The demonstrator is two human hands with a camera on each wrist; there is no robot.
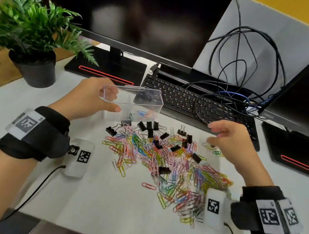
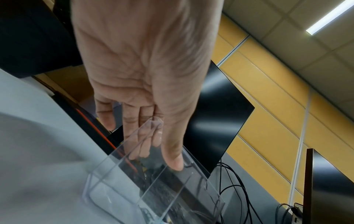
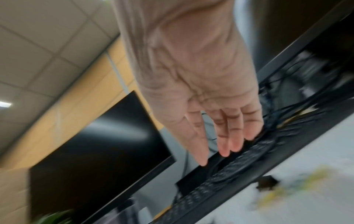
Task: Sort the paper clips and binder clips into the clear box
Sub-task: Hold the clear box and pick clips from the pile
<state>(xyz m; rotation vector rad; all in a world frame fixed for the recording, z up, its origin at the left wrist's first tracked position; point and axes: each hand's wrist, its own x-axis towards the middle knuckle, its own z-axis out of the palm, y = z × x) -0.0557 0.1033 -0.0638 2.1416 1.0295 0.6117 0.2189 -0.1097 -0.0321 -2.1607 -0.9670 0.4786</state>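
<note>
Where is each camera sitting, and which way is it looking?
Head: worn up high, looking down at the white desk, colourful paper clips, both hands and wrist straps.
Left wrist: looks along the left hand, whose grip holds the clear plastic box.
Right wrist: looks along the open right hand toward the black keyboard.
Shared: head and left wrist both show the box.
</note>
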